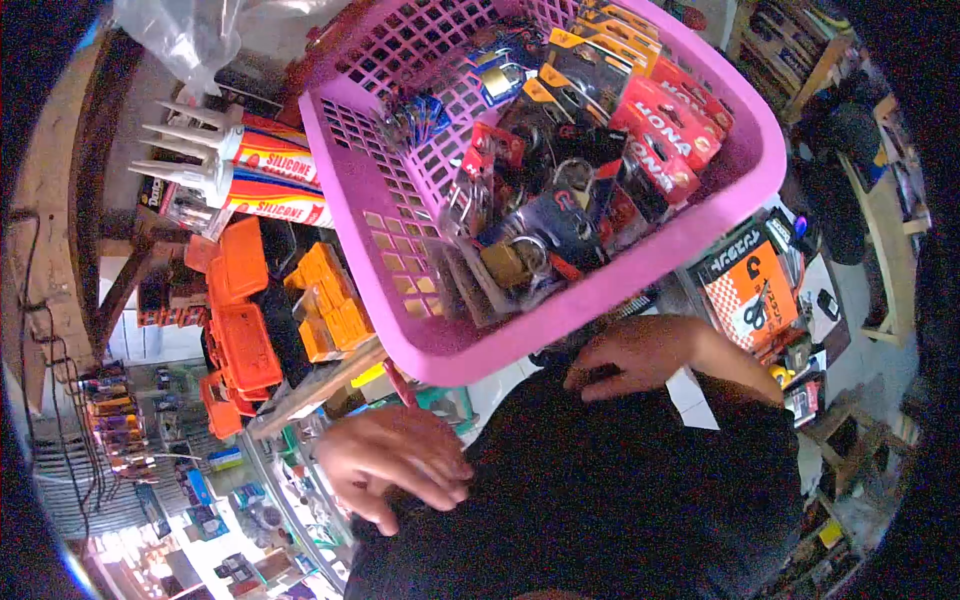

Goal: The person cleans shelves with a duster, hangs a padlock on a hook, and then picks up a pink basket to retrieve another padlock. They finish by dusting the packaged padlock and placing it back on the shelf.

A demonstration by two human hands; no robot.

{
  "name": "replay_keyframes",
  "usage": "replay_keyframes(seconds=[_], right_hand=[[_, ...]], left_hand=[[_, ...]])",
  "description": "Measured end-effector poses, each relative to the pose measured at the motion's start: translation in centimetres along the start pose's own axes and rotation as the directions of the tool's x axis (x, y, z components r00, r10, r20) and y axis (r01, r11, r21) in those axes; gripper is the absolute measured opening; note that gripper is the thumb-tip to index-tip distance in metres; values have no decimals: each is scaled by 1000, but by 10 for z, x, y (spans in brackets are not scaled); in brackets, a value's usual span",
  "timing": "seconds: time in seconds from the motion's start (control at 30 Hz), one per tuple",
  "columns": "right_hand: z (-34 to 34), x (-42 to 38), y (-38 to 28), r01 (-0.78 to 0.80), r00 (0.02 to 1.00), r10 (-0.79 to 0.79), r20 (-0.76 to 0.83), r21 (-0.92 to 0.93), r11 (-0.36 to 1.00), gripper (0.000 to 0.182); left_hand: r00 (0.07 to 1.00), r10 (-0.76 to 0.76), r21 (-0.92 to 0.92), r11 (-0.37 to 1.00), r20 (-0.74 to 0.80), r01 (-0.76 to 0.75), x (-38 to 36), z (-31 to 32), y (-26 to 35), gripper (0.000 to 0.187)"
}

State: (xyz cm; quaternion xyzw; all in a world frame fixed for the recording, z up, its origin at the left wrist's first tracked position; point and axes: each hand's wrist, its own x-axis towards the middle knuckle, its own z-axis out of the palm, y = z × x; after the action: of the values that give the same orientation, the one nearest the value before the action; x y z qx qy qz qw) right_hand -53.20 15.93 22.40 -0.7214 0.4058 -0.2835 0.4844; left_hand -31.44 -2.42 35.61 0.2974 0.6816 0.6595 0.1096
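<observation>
My left hand [395, 465] is in front of the black shirt [600, 480], below the basket's near left corner. Its fingers are loosely bent and apart, with nothing visible in them. A thin red item [400, 385] shows just beyond its knuckles. My right hand [640, 355] hovers by the basket's near rim, fingers loosely curved with a gap at the thumb, and it appears to hold nothing. The pink plastic basket [560, 335] is tilted in this view. Inside are packaged padlocks [515, 262], red HONA packs [660, 135] and orange-and-black carded packs [580, 75].
Silicone tubes [275, 180] lie left of the basket, above orange cases [245, 340] and yellow-orange boxes [328, 300]. On the right is an orange-and-black package [750, 295]. A glass-fronted counter [300, 500] stands lower left, and a wooden frame [880, 220] at far right.
</observation>
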Motion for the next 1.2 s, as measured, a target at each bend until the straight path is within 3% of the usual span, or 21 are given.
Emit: replay_keyframes(seconds=[0.07,0.1,0.13,0.17,0.2,0.23,0.27,0.33,0.37,0.43,0.47,0.53,0.57,0.6,0.67,0.73,0.87,0.97,1.03,1.1,1.2], right_hand=[[-28,-8,-46,156,987,-156,21,34,987,26],[-42,-12,-67,255,966,-255,-42,-7,967,22],[-54,-15,-84,350,930,-354,-97,-53,935,17],[-65,-17,-99,343,935,-347,-75,-61,937,17],[-76,-19,-113,380,884,-409,-226,-161,911,12],[-82,-18,-123,401,799,-478,-364,-270,875,8],[-79,-11,-131,286,674,-462,-577,-372,883,4],[-90,-2,-134,-15,549,-465,-694,-565,825,9],[-97,1,-131,-13,545,-481,-687,-580,815,9],[-103,8,-122,-202,540,-346,-767,-517,832,15],[-103,10,-121,-199,544,-347,-764,-520,831,15],[-99,13,-119,-355,569,-269,-777,-528,772,20],[-100,15,-112,-374,578,-376,-724,-645,667,23],[-101,13,-113,-372,585,-369,-722,-643,669,23],[-104,11,-120,-421,732,-124,-670,-588,691,22],[-107,10,-118,-368,771,-137,-621,-611,701,21],[-112,7,-117,-283,867,-89,-490,-632,721,18],[-113,7,-116,-243,886,-94,-454,-627,740,17],[-114,6,-115,-225,889,-103,-445,-623,749,17],[-113,7,-113,-107,869,-236,-435,-631,768,19],[-111,8,-111,-91,829,-284,-481,-618,781,14]], left_hand=[[975,166,13,986,-145,-166,21,-17,14,29],[827,255,382,923,-502,-52,36,-9,19,22],[540,442,621,757,-717,205,52,1,21,17],[582,491,753,524,-649,397,66,-11,23,14],[635,510,804,235,-581,547,78,-32,22,10],[658,467,802,261,-591,537,82,-44,19,11],[685,421,803,283,-595,524,84,-54,13,11],[540,197,554,523,-818,648,83,-69,-7,15],[523,28,444,568,-852,693,80,-74,-5,17],[549,104,513,531,-829,675,83,-70,-8,18],[571,165,568,495,-804,657,84,-68,-10,19],[618,157,612,453,-770,648,81,-70,-11,21],[606,135,583,495,-784,644,81,-71,-11,21],[594,111,552,536,-797,639,81,-70,-10,22],[571,97,535,505,-815,678,82,-68,-6,23],[499,9,379,663,-867,646,83,-65,-2,24],[514,84,393,750,-854,531,80,-65,-8,26],[514,-11,318,774,-858,547,76,-67,-6,28],[538,9,336,789,-843,514,76,-67,-7,28],[564,27,355,802,-826,481,77,-69,-7,27],[568,-24,352,764,-823,542,76,-70,-8,27]])
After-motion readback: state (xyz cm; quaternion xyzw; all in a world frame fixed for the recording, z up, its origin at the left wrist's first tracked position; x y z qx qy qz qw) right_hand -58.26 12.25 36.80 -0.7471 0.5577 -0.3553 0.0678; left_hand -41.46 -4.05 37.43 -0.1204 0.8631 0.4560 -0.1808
